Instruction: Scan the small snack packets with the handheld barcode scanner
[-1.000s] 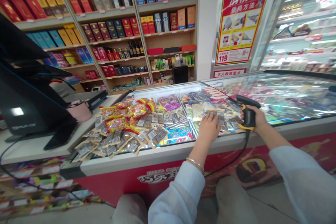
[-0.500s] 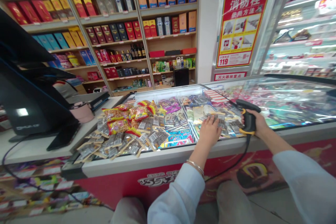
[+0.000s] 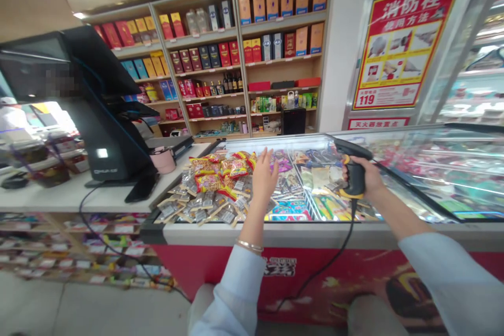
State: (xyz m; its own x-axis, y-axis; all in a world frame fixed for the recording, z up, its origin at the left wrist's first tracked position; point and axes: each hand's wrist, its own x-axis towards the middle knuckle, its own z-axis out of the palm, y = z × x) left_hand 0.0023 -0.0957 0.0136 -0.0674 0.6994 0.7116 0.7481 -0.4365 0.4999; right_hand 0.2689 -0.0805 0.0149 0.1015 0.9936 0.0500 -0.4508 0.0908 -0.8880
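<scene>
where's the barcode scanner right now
In the head view, the scanner is right of centre, gripped in the right hand over the freezer.

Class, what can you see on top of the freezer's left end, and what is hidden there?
Red and yellow snack bags and flat grey packets lie heaped. What is directly under them is covered; the left hand also hides whatever is behind it.

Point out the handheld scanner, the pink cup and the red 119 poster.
Handheld scanner [image 3: 355,174]: head view, on its black handle.
Pink cup [image 3: 163,161]: head view, on its side wall.
Red 119 poster [image 3: 403,47]: head view, near its middle, among the small pictures.
</scene>
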